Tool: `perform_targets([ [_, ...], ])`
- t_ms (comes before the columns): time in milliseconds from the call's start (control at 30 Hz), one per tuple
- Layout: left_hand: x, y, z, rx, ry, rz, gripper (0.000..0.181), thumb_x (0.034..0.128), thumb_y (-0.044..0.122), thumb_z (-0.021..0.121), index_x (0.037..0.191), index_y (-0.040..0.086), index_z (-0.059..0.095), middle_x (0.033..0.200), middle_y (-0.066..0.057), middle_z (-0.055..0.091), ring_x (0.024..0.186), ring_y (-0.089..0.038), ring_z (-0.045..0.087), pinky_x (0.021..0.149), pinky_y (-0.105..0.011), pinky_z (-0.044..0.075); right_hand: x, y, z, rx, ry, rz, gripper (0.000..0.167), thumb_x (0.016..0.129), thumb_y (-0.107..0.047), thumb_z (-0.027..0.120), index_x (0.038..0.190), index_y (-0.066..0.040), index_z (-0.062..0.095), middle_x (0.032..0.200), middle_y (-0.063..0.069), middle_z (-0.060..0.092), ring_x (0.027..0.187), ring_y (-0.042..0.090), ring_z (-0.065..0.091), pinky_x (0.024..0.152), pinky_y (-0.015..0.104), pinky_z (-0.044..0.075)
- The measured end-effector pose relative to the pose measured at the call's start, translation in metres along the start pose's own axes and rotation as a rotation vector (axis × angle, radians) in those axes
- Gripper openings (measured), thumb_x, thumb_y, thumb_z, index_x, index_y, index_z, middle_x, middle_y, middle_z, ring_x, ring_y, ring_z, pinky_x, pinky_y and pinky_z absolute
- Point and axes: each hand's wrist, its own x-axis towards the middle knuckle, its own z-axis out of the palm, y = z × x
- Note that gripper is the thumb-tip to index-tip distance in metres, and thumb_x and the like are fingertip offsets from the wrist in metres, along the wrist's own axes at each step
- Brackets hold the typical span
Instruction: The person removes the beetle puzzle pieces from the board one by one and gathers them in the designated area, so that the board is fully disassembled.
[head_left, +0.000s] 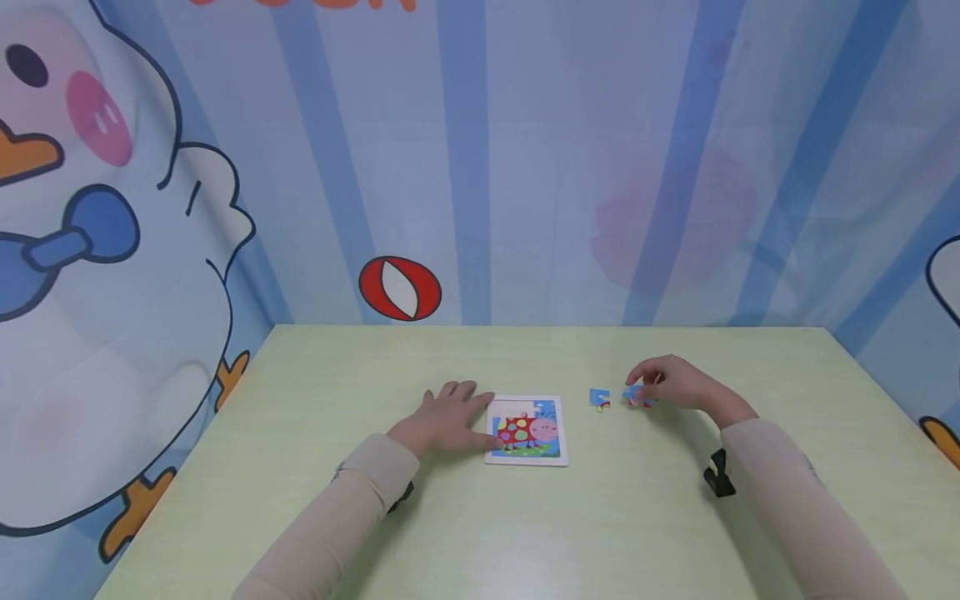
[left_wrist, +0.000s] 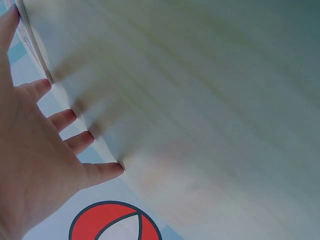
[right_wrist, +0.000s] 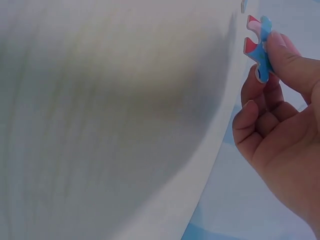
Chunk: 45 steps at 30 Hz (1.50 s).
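A square jigsaw puzzle (head_left: 527,431) in a white frame lies on the table, showing a pink pig in a red dotted dress; its upper left part is bare. My left hand (head_left: 448,421) spreads its fingers at the frame's left side, the thumb and a fingertip touching the edge. Between thumb and fingers, my right hand (head_left: 671,382) pinches a blue and red puzzle piece (right_wrist: 260,50), held just above the table to the right. Another blue puzzle piece (head_left: 599,398) lies flat between the frame and the right hand.
The pale green table (head_left: 420,533) reaches back to a blue striped backdrop (head_left: 540,167) printed with a white duck (head_left: 112,358) and a red ball (head_left: 400,288). Dark camera straps (head_left: 720,475) show under the wrists.
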Motion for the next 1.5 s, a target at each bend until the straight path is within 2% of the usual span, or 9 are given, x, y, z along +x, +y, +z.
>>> perform_targets([
  [300, -0.001, 0.0, -0.001, -0.007, 0.0, 0.005, 0.085, 0.083, 0.066, 0.058, 0.152, 0.023, 0.032, 0.157, -0.011, 0.025, 0.143, -0.036, 0.02, 0.109, -0.066, 0.019, 0.005, 0.011, 0.003, 0.071, -0.006, 0.016, 0.019, 0.089, -0.003, 0.064, 0.106, 0.005, 0.066, 0.073, 0.007, 0.064, 0.068, 0.016, 0.049, 0.061, 0.026, 0.039],
  [533, -0.002, 0.0, -0.002, -0.014, 0.001, 0.006, 0.084, 0.083, 0.065, 0.058, 0.151, 0.023, 0.032, 0.157, -0.011, 0.025, 0.143, -0.036, 0.02, 0.109, -0.066, 0.019, 0.009, 0.014, 0.007, 0.06, -0.006, 0.044, 0.02, 0.09, -0.004, 0.063, 0.108, 0.004, 0.066, 0.074, 0.003, 0.063, 0.068, 0.016, 0.048, 0.061, 0.027, 0.038],
  [767, -0.003, 0.002, -0.002, -0.017, -0.004, 0.004, 0.083, 0.0833, 0.064, 0.058, 0.151, 0.023, 0.033, 0.157, -0.011, 0.025, 0.143, -0.035, 0.02, 0.11, -0.066, 0.019, 0.01, 0.016, 0.011, 0.023, -0.009, 0.081, 0.022, 0.092, -0.006, 0.061, 0.111, 0.003, 0.066, 0.084, 0.005, 0.064, 0.073, 0.017, 0.045, 0.064, 0.029, 0.038],
  [1100, -0.001, 0.001, -0.001, -0.015, -0.003, -0.003, 0.084, 0.0831, 0.064, 0.058, 0.152, 0.024, 0.032, 0.157, -0.01, 0.025, 0.144, -0.034, 0.02, 0.11, -0.066, 0.018, 0.011, 0.015, 0.011, 0.005, -0.009, 0.082, 0.022, 0.093, -0.007, 0.061, 0.112, 0.001, 0.067, 0.104, 0.015, 0.065, 0.083, 0.021, 0.049, 0.068, 0.031, 0.042],
  [1500, -0.002, 0.001, -0.001, -0.017, 0.006, 0.005, 0.083, 0.083, 0.064, 0.058, 0.151, 0.023, 0.033, 0.157, -0.01, 0.025, 0.143, -0.034, 0.02, 0.11, -0.066, 0.018, 0.01, 0.007, 0.007, -0.03, 0.011, 0.055, 0.028, 0.093, -0.011, 0.062, 0.119, 0.0, 0.064, 0.104, 0.014, 0.061, 0.092, 0.026, 0.054, 0.074, 0.034, 0.046],
])
